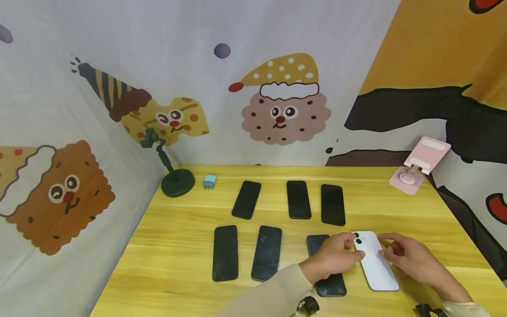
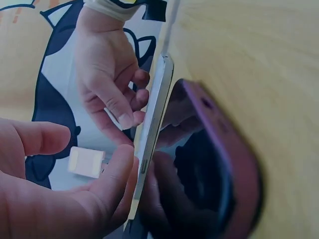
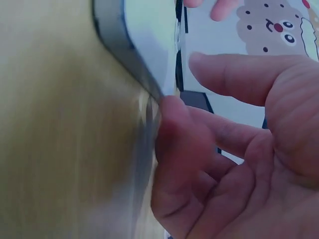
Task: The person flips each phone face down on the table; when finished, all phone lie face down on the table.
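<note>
Where the cartoon-printed backdrop closes in on three sides, the yellow wooden surface point(image 1: 178, 246) carries everything, and both hands meet near its front right corner. There the white phone point(image 1: 376, 264) lies back up, its camera lenses toward the far edge, just beside a dark phone point(image 1: 328, 281) that the left forearm partly covers. The left hand point(image 1: 336, 255) touches the white phone's left edge with loosely bent fingers point(image 2: 117, 172), and the right hand point(image 1: 408, 259) presses its fingertips point(image 3: 172, 124) against the right edge; neither hand wraps around it. Two more dark phones point(image 1: 225, 252) point(image 1: 267, 252) lie face up along the front edge to the left, and three dark phones point(image 1: 246, 199) point(image 1: 299, 199) point(image 1: 332, 204) sit in a row toward the far edge. A green stand point(image 1: 174, 176) rises at the far left corner, a pink phone holder point(image 1: 416, 169) stands at the far right corner, and a small blue charger point(image 1: 209, 181) rests just beside the green stand's base.
</note>
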`<control>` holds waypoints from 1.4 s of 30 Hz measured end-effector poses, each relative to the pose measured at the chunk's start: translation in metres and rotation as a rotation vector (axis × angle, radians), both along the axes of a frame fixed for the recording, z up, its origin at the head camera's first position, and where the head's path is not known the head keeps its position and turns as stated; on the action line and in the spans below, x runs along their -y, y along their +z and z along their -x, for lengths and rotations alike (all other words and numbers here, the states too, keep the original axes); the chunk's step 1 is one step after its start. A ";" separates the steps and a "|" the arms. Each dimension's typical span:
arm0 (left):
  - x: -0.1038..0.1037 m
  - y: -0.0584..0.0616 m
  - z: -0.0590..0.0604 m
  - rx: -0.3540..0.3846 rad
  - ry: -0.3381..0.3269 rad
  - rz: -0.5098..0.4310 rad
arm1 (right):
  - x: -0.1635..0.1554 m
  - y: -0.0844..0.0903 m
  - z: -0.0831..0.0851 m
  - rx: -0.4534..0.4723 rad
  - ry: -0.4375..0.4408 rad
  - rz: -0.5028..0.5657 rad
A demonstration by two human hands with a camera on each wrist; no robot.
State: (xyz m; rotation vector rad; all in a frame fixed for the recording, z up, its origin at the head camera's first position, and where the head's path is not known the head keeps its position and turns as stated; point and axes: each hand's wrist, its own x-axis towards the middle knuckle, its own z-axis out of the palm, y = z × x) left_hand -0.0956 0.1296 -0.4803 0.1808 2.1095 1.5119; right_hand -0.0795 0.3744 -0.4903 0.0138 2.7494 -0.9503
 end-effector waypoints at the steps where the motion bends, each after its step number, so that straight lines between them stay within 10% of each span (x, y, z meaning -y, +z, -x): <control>1: 0.003 0.000 0.001 -0.002 -0.007 -0.008 | 0.001 0.000 0.000 -0.036 0.005 -0.023; 13: 0.040 -0.001 0.003 0.028 -0.068 -0.131 | 0.024 0.009 0.004 0.054 -0.011 0.094; 42: 0.102 -0.007 -0.017 0.096 0.121 -0.197 | 0.084 -0.002 -0.002 0.244 0.176 0.708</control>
